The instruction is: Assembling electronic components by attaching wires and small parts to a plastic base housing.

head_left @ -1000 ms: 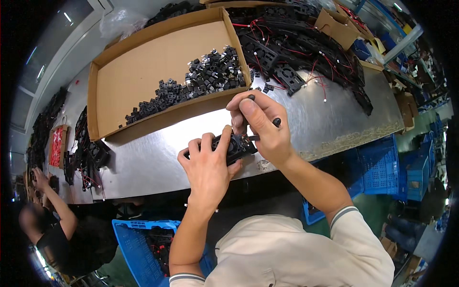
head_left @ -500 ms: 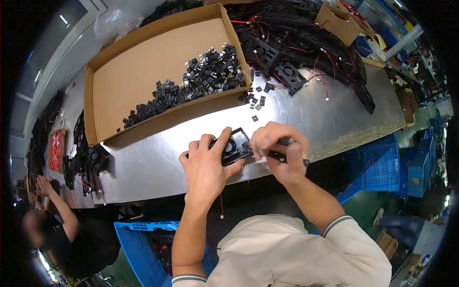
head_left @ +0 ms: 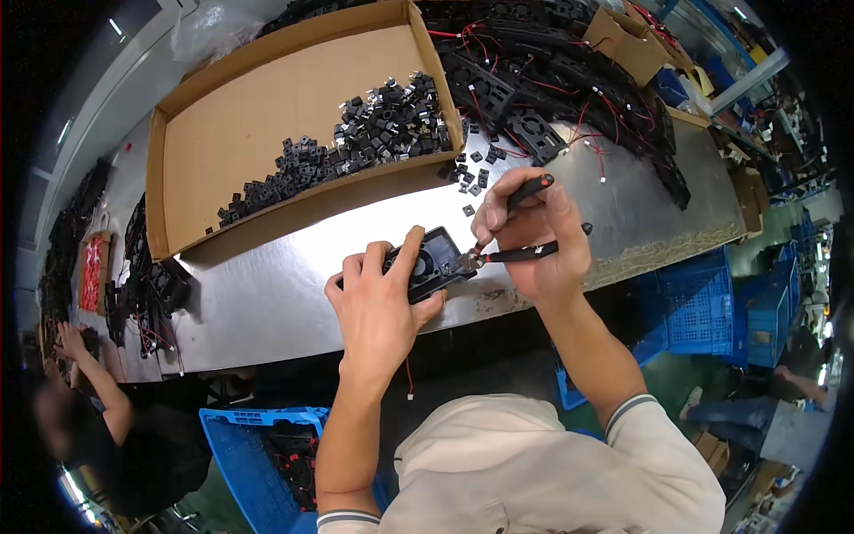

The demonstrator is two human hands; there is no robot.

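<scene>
My left hand (head_left: 378,289) presses a black plastic fan housing (head_left: 436,264) down on the metal table near its front edge, fingers over its left side. A thin wire with a white plug hangs below that hand, over the table edge. In my right hand (head_left: 543,236) is a pair of pliers (head_left: 529,253) with black handles spread apart. Their metal jaws touch the right end of the housing; what they grip there is too small to make out.
A shallow cardboard box (head_left: 258,125) holds a heap of small black parts; several lie loose beside it. Black housings with red wires (head_left: 534,133) pile up at the back right. Blue crates (head_left: 258,463) stand below the table. Another person (head_left: 107,427) works at far left.
My right hand has opened around the pliers, and their handles have spread wide, the jaws now showing at the housing. The left hand keeps its hold. The whole view has shifted slightly.
</scene>
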